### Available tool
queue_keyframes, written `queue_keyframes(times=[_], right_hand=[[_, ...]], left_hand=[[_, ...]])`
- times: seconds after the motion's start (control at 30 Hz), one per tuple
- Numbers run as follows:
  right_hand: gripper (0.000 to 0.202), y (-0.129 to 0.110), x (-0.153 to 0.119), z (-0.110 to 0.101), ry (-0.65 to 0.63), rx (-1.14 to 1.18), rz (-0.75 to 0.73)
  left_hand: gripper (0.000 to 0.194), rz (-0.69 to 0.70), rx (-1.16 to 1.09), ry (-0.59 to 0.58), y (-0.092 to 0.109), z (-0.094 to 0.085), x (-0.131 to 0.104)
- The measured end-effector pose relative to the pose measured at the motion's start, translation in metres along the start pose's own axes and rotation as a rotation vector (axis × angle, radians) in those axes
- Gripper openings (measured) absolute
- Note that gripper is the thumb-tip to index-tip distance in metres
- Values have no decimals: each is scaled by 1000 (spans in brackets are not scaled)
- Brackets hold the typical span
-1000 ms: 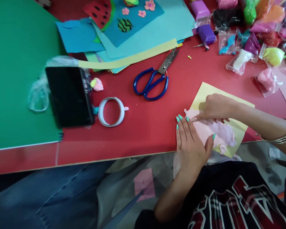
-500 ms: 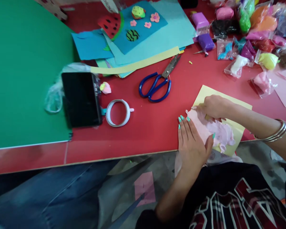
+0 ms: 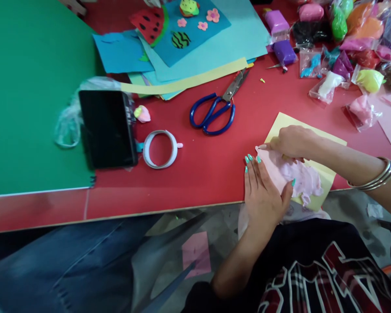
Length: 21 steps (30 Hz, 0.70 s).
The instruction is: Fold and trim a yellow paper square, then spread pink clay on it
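Observation:
A thin, uneven layer of pale pink clay (image 3: pixel 305 179) lies over a sheet of light yellow paper (image 3: pixel 327 171) at the table's front edge. Flat on the left part of the sheet rests my left hand (image 3: pixel 263 195), palm down, fingers extended, thumb apart and touching the clay. My right hand (image 3: pixel 291 142) is over the upper part of the clay, its index finger stretched to the clay's upper left tip. Its other fingers are curled under, and whatever is between them is hidden.
Blue-handled scissors (image 3: pixel 215 114), a white tape ring (image 3: pixel 160 149) and a black tablet-like device (image 3: pixel 107 130) lie to the left. Coloured sheets (image 3: pixel 244 30) with clay shapes are at the back. Bagged clay (image 3: pixel 369 80) is piled at the right. A green board (image 3: pixel 35 100) covers the far left.
The view has shifted slightly, so the objects at the left sit a little higher. Both hands keep nearly the same places on the clay and paper.

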State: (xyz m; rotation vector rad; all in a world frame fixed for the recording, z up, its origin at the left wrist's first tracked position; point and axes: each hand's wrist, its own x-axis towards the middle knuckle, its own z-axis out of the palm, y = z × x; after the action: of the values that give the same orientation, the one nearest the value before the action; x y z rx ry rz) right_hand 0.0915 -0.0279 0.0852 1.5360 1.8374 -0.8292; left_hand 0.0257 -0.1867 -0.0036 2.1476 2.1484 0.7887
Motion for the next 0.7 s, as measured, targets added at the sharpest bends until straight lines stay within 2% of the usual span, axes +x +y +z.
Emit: queue_keyframes(times=[0.1, 0.2, 0.3, 0.4, 0.5, 0.7], right_hand=[[73, 4, 1, -3, -37, 0, -38], [80, 19, 2, -4, -94, 167, -117], [77, 35, -4, 0, -54, 287, -138], [64, 41, -10, 8, 5, 181, -134], [62, 38, -9, 13, 49, 71, -121], [64, 31, -3, 4, -71, 19, -104]], left_hand=[[84, -25, 11, -9, 0, 0, 0], [82, -20, 32, -45, 0, -1, 1], [81, -7, 65, -79, 1, -3, 2], [82, -9, 90, -102, 2, -4, 2], [83, -14, 81, -123, 1, -3, 1], [82, 1, 101, -115, 1, -4, 1]])
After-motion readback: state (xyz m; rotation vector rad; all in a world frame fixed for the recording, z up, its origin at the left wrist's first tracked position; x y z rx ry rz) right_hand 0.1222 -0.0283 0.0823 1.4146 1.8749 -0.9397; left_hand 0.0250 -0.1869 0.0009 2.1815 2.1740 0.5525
